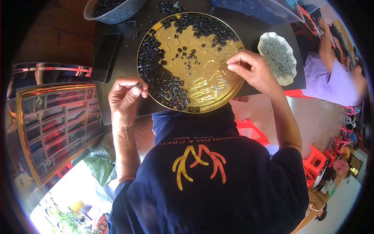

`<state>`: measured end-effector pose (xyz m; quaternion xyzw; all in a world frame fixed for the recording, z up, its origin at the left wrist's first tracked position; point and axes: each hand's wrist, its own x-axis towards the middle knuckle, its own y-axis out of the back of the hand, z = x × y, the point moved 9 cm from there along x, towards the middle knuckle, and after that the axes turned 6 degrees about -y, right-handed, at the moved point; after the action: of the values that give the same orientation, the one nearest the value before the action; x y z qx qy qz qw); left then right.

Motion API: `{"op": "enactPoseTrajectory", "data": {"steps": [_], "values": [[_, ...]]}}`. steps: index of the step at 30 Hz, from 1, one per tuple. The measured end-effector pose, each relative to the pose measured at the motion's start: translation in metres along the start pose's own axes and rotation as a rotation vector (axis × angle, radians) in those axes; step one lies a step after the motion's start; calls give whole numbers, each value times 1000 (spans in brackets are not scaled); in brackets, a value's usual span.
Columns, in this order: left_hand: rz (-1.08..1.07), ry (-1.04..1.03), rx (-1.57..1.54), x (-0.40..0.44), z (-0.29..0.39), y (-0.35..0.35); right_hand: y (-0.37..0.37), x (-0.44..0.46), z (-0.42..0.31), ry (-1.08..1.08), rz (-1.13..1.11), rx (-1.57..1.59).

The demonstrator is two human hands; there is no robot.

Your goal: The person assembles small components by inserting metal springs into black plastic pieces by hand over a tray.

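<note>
A round gold tray [171, 50] lies on the dark table before me, with many small black cylindrical parts [167, 85] heaped along its left and far sides. My left hand [126, 93] is at the tray's near left edge, pinching one small black part [139, 85] between thumb and fingertips. Over the tray's right side, my right hand [253, 70] has thumb and forefinger brought close together. Whatever might be between those fingertips is too small to make out. To the right of that hand stands a white scalloped dish [289, 80] full of tiny grey-green pieces [276, 56].
A phone [106, 57] lies on the table [128, 43] left of the tray. Plastic tubs stand behind: a round one [117, 15] at left and a larger bluish one [257, 11] at right. Another person in a lilac top [325, 80] sits at the right, near red stools [314, 160].
</note>
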<state>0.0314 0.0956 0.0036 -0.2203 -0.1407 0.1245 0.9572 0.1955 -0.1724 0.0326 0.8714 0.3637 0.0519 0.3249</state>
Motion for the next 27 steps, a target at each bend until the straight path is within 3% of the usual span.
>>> {"op": "enactPoseTrajectory", "data": {"steps": [3, 9, 17, 27], "values": [[5, 17, 4, -2, -4, 0, -14, -12, -10, 212, -51, -121], [-22, 72, -20, 0, -19, -26, -31, -23, -16, 267, -48, -207], [-55, 218, -47, -4, -40, -56, -20, 23, -37, 330, 224, -313], [17, 239, -45, -11, -40, -50, -58, 68, -44, 410, 95, -605]]}}
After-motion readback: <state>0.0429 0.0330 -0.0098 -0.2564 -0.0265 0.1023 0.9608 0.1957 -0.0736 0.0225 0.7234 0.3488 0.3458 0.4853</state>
